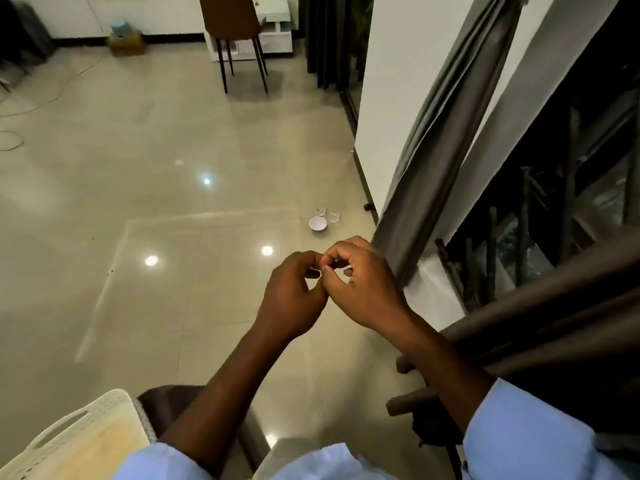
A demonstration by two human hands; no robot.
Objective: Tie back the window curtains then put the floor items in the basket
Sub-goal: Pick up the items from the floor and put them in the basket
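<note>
Both hands, left [294, 299] and right [363, 289], pinch something tiny, unidentifiable; grey window curtains [446, 133] hang untied, small white bowl [318, 224] on floor, white perforated plastic basket [79, 441] waiting.

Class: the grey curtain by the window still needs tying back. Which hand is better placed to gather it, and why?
Probably the right hand: it is nearer the grey curtain, which hangs on its side; the left hand is further away.

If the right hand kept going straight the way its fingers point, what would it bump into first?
The right hand points left, so it would meet the left hand at once; their fingertips already seem to touch, though depth is unclear.
</note>
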